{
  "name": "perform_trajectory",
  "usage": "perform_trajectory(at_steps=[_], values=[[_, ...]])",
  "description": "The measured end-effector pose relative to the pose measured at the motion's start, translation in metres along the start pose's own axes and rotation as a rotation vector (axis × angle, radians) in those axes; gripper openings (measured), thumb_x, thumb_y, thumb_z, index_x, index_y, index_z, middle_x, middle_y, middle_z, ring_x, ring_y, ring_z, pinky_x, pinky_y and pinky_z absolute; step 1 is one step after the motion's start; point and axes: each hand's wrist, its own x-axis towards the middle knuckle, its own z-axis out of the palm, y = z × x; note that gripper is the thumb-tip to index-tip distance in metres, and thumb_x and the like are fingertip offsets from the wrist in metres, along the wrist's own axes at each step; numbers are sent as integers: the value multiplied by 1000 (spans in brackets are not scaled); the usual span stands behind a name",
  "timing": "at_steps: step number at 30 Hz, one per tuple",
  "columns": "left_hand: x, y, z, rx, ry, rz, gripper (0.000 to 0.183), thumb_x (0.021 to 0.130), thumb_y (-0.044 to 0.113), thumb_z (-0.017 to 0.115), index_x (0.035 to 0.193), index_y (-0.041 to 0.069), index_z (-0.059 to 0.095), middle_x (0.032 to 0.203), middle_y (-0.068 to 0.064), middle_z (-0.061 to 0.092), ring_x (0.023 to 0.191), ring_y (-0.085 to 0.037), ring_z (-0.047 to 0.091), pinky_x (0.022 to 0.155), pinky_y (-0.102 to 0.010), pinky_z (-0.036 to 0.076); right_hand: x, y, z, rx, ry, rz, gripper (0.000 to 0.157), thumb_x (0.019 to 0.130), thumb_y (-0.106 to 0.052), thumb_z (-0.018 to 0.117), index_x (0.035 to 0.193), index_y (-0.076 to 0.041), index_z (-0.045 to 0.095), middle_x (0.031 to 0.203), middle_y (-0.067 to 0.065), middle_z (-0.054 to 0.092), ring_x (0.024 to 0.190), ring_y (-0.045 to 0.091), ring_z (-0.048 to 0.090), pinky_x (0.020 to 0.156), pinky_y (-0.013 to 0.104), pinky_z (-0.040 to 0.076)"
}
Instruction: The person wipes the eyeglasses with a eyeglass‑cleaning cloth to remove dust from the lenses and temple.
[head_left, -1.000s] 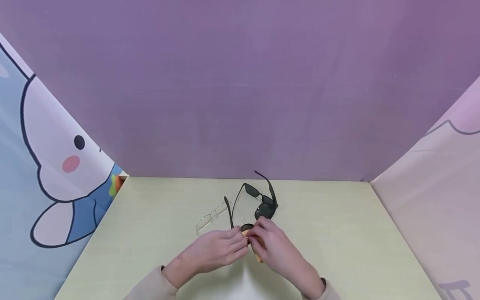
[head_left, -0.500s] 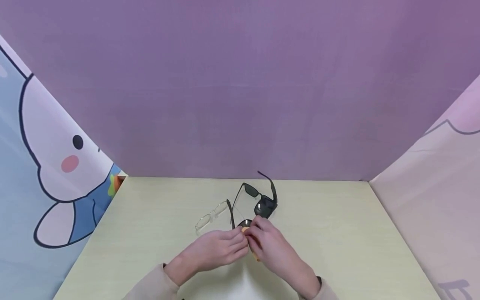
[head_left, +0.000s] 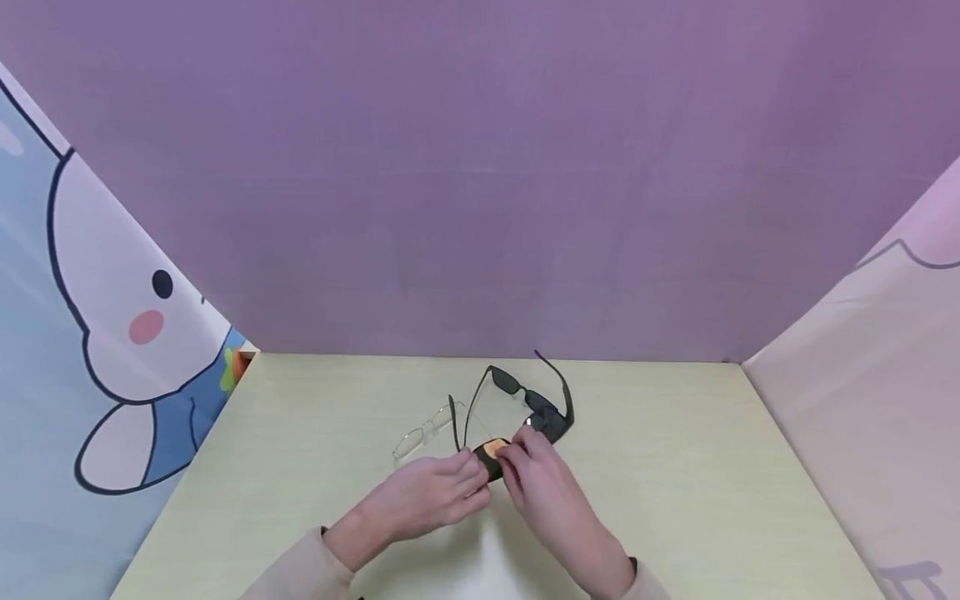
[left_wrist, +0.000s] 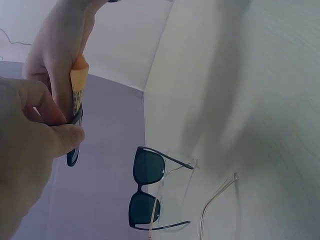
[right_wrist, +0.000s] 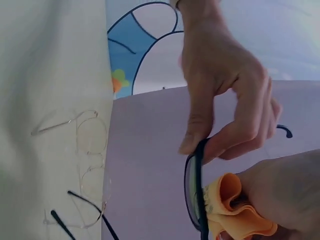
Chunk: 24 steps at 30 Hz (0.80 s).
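Note:
My left hand pinches the rim of a pair of black sunglasses between thumb and fingers, above the table. The second lens reaches out beyond my right hand, and one temple points up at the left. My right hand pinches an orange cloth against the near lens. In the right wrist view the cloth is bunched up beside the frame, and my left thumb lies on the rim's upper end. Dark printing marks the cloth in the left wrist view.
Behind the hands, a second pair of black sunglasses rests on the pale table with its temples unfolded. Clear thin-rimmed glasses lie to its left. A purple backdrop rises at the table's far edge, with printed fabric on both sides.
The held sunglasses have turned, and their far lens has shifted to the right. The cloth now shows on the near lens's face instead of hanging below my right hand.

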Motion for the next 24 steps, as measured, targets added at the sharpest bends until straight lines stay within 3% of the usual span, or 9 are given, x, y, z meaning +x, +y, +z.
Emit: perform_trajectory(at_steps=[7, 13, 24], values=[[4, 0, 2, 74, 84, 6, 20, 100, 12, 36, 108, 19, 53, 111, 5, 64, 104, -12, 57, 105, -27, 40, 3, -5, -9, 202, -118, -13, 10, 91, 5, 72, 97, -2, 76, 95, 0, 58, 78, 7, 56, 64, 14, 50], [3, 4, 6, 77, 133, 4, 22, 99, 11, 33, 104, 18, 52, 109, 5, 65, 99, -12, 56, 102, -27, 40, 6, 0, -1, 142, -76, -75, 14, 86, 3, 79, 98, -5, 78, 94, 0, 59, 86, 11, 57, 72, 20, 53], [-1, 3, 5, 32, 100, -12, 23, 103, 16, 33, 108, 20, 55, 110, 6, 65, 106, -12, 59, 103, -26, 44, 8, 0, 6, -77, 40, -50, 24, 77, 6, 86, 99, -2, 79, 89, -1, 54, 79, 11, 49, 65, 18, 46]])
